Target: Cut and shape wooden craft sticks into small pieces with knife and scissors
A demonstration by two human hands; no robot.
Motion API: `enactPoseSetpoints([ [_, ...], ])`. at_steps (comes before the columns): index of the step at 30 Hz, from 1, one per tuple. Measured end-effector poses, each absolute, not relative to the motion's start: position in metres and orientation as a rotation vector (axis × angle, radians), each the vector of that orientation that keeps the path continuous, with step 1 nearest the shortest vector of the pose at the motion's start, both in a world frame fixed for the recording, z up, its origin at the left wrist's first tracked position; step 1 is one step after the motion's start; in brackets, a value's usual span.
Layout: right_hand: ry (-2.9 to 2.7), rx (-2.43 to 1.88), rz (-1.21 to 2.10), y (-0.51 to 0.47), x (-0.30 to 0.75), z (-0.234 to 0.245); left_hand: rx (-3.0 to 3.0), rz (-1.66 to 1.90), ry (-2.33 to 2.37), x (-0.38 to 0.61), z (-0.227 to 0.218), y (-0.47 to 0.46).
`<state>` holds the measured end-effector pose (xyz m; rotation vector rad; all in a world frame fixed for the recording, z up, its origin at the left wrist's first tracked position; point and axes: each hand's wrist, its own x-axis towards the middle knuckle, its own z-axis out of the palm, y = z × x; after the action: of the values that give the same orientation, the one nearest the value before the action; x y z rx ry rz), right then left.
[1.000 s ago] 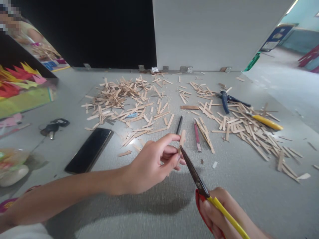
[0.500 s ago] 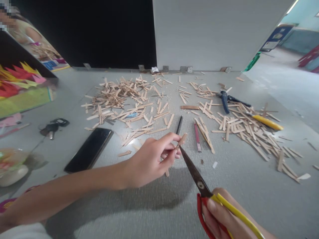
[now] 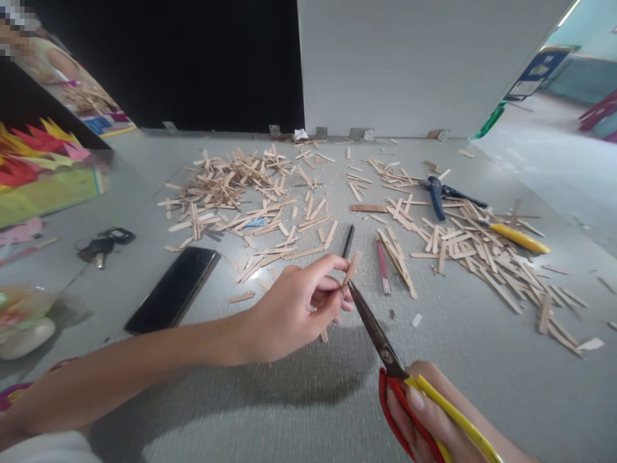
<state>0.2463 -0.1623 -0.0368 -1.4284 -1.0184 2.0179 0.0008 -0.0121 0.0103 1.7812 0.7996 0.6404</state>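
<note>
Between the thumb and fingers of my left hand (image 3: 294, 308) is a small wooden craft stick (image 3: 353, 267), tilted upward. My right hand (image 3: 443, 411) grips a pair of scissors (image 3: 378, 331) with one red and one yellow handle. The blades look nearly closed, and their tips meet the craft stick beside my left fingertips. Whether the wood lies between the blades, I cannot tell. Below my left fingers pokes the end of another stick (image 3: 324, 335). Just beyond my hands lie a black pen (image 3: 349, 240) and a dark red strip-like tool (image 3: 383, 266).
Loose craft sticks form a pile (image 3: 231, 180) at the back left and another (image 3: 482, 244) at right. Blue-handled pliers (image 3: 436, 196) and a yellow cutter (image 3: 520, 238) lie there. A phone (image 3: 173, 289) and keys (image 3: 103, 246) are at left. Upright panels (image 3: 424, 71) stand behind.
The scissors have shifted slightly left, bringing their tips against the stick. The stick in my left hand stands a little more upright.
</note>
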Motion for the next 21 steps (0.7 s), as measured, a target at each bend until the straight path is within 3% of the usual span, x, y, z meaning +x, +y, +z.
enactPoseSetpoints([
  [21, -1.150, -1.540, 1.887, -0.159, 0.241, -0.027, 1.649, 0.572, 0.786, 0.001, 0.012, -0.017],
])
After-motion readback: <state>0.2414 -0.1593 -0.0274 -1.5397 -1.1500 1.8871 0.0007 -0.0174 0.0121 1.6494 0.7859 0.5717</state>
